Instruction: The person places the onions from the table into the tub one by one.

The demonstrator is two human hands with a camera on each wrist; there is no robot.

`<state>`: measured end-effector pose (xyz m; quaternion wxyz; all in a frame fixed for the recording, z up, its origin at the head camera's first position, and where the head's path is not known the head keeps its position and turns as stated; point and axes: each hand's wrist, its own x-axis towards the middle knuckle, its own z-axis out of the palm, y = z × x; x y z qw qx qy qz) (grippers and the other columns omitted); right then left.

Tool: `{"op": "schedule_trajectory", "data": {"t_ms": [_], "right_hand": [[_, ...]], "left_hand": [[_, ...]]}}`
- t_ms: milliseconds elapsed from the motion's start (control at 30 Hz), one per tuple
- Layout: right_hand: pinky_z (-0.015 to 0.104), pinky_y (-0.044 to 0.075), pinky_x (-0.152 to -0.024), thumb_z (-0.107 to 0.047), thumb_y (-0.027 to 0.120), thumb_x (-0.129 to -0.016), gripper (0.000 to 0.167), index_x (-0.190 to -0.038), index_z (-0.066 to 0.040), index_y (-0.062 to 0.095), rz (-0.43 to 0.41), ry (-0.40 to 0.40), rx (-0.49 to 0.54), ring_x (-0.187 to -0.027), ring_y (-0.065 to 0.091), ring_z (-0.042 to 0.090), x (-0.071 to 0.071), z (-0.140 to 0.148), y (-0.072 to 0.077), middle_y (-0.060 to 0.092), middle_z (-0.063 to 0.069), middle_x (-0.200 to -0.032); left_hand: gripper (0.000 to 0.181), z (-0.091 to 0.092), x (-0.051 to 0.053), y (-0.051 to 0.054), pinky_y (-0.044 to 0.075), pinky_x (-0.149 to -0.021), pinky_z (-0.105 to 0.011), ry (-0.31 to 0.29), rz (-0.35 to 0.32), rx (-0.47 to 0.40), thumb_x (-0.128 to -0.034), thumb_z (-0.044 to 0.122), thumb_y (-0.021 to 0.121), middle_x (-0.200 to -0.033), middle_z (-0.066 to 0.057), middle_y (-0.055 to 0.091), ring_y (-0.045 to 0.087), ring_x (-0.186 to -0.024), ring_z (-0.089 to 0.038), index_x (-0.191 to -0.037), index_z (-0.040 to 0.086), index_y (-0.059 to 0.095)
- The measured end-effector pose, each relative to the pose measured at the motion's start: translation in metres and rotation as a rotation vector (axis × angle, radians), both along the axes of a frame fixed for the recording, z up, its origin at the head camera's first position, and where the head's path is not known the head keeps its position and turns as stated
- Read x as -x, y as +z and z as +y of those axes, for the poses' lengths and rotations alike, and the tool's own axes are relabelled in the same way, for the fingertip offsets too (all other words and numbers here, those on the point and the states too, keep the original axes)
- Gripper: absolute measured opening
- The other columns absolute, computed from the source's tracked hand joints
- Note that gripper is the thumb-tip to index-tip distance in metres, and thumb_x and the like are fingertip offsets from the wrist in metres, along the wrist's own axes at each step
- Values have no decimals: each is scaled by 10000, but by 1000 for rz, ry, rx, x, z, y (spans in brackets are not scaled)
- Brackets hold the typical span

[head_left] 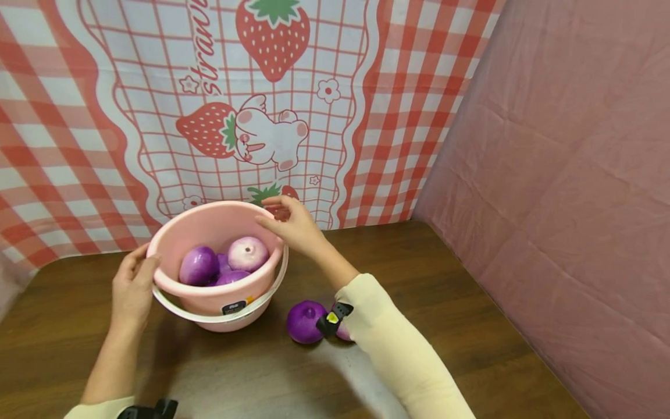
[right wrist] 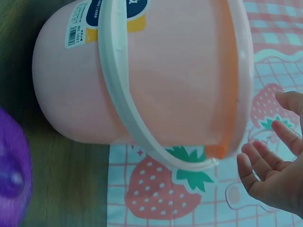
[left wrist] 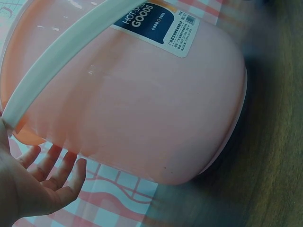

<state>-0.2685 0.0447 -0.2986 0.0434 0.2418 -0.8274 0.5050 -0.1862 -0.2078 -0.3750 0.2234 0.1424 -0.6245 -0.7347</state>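
Note:
A pink bucket (head_left: 262,291) stands on the table with its white handle (head_left: 209,318) folded down across the front. Several purple onions (head_left: 199,266) lie inside, one of them a paler onion (head_left: 248,254). At the bucket's left rim is my left hand (head_left: 132,285), thumb by the rim and fingers loosely bent outside; whether it presses the rim is unclear. My right hand (head_left: 295,224) is beside the right rim, and in the right wrist view its spread fingers (right wrist: 284,137) are apart from the bucket, holding nothing.
A purple onion (head_left: 306,322) sits on the wooden table (head_left: 251,372) to the right of the bucket. Another onion (head_left: 344,331) is mostly hidden under my right wrist. A strawberry-print cloth (head_left: 335,134) hangs behind, and a pink cloth (head_left: 549,145) hangs at the right.

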Motion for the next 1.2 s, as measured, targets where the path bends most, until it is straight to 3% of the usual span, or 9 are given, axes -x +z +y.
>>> {"op": "schedule_trajectory", "data": {"t_ms": [200, 433, 633, 767, 1000, 1200], "right_hand": [[272, 510, -818, -262, 683, -846, 383, -1183, -99, 601, -74, -5, -35, -1025, 588, 208, -5, 22, 0, 617, 128, -1171], [306, 526, -829, -268, 690, -837, 393, -1184, -105, 606, -153, 23, -121, -1042, 607, 241, -12, 46, -10, 622, 127, -1176], [327, 496, -907, -283, 709, -823, 412, -1175, -94, 608, -166, 44, -193, -1057, 611, 208, -17, 61, -20, 636, 118, -1155], [328, 496, -904, -284, 731, -803, 387, -1150, -159, 616, -186, 71, -224, -1040, 616, 184, -19, 72, -24, 656, 56, -1093], [331, 481, -939, -318, 764, -763, 392, -1116, -221, 625, -202, 109, -378, -1102, 591, 190, -20, 93, -30, 646, -5, -1085], [352, 470, -957, -314, 768, -755, 415, -1129, -205, 625, -233, 157, -496, -1117, 578, 224, -21, 110, -35, 639, 12, -1125]], "left_hand": [[165, -1, 0, 0, 451, -670, -49, -5, -15, -4, -903, 150, 548, -809, 205, 615, 576, -763, 52, -998, 283, 576], [170, 0, 1, 0, 458, -664, -53, -5, -2, -13, -900, 135, 555, -804, 189, 625, 581, -749, 46, -991, 275, 583], [167, 0, 0, 0, 459, -668, -54, -4, -2, -13, -901, 135, 558, -812, 185, 621, 578, -756, 44, -995, 270, 585], [169, 0, 0, 1, 458, -669, -54, -1, 0, -15, -901, 134, 557, -810, 183, 620, 576, -756, 43, -995, 271, 586], [168, 0, 0, 1, 456, -669, -56, -1, -5, 1, -902, 141, 557, -808, 185, 619, 577, -751, 42, -999, 274, 584], [167, 0, 0, 1, 452, -666, -54, 4, -18, 15, -903, 149, 554, -805, 190, 612, 571, -741, 45, -998, 283, 581]]}}
